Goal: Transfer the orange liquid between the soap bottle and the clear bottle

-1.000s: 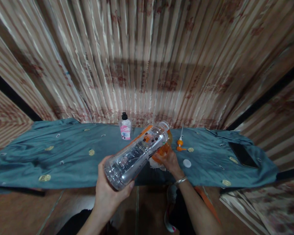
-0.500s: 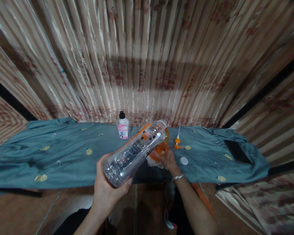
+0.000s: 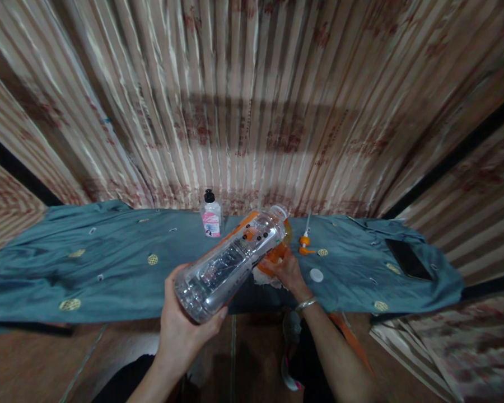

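Note:
My left hand (image 3: 189, 313) is closed round the base end of a clear plastic bottle (image 3: 222, 266) with an orange label. The bottle lies tilted in the air, its open neck up and to the right. Behind that neck, my right hand (image 3: 283, 268) grips an orange bottle (image 3: 277, 253), largely hidden by the clear one. Under the orange bottle lies a crumpled white tissue (image 3: 269, 279). Whether the two bottle mouths touch I cannot tell. An orange pump top (image 3: 304, 242) with a clear tube and a white cap (image 3: 316, 275) rest to the right of my right hand.
A bottle with a black cap and pink label (image 3: 210, 215) stands at the back, left of the middle. A dark phone (image 3: 408, 260) lies on the right of the teal cloth (image 3: 117, 268) covering the table. Striped curtains (image 3: 243, 101) hang behind and at both sides.
Almost nothing differs. Both hands and the two bottles stay in nearly the same place, with only a tiny shift of the view.

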`<state>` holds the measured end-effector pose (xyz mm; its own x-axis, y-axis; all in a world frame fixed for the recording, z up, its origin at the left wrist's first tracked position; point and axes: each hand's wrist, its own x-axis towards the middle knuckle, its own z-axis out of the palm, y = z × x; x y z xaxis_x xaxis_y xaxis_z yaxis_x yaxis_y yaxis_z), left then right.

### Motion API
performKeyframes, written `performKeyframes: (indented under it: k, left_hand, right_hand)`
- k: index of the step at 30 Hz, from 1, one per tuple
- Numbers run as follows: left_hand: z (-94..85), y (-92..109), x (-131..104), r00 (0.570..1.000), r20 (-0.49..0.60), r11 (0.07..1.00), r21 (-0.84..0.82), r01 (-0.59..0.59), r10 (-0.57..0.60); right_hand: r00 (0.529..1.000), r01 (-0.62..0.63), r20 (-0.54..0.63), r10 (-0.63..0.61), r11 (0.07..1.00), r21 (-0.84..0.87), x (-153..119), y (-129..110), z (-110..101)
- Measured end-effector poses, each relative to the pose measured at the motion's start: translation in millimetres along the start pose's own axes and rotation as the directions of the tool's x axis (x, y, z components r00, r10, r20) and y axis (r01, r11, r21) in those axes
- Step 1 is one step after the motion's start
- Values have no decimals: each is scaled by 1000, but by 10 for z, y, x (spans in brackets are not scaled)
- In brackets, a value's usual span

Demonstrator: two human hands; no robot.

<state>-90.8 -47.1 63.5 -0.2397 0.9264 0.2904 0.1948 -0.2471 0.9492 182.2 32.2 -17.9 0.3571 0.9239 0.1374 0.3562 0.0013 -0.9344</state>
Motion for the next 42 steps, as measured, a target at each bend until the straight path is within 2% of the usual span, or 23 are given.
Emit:
performKeyframes:
  k: [12,23,33,35,37,39,42]
  left_hand:
    - [-18,-59,-2,1000,2,1000,-7,14,-14]
    - [1,-34,7,1000,9,1000,-25,11,-11]
    - [-7,-85,14,1000,5,999,-51,16,-15]
    - [-52,-110,63,998,54,999,-45,19,-17]
    - [-94,-122,119,988,151,999,-21,36,-32]
    - [-105,-125,153,983,179,999,-1,41,-40]
    - [-57,-139,140,998,61,1000,-21,17,-16]
  right_hand:
    - [999,-26,-30,24,998,-54,11,-16,-1]
    - [1000,-12,14,12,1000,-6,3,-9,-16]
    - [998,-34,-54,32,999,-32,14,35,31]
    - [999,-24,-47,23,1000,-20,9,38,27]
    - [1000,-11,-22,11,1000,-3,2,52,19]
    - [1000,-18,-9,18,1000,9,-2,78,15]
    - [999,-29,-21,29,1000,3,2,123,24]
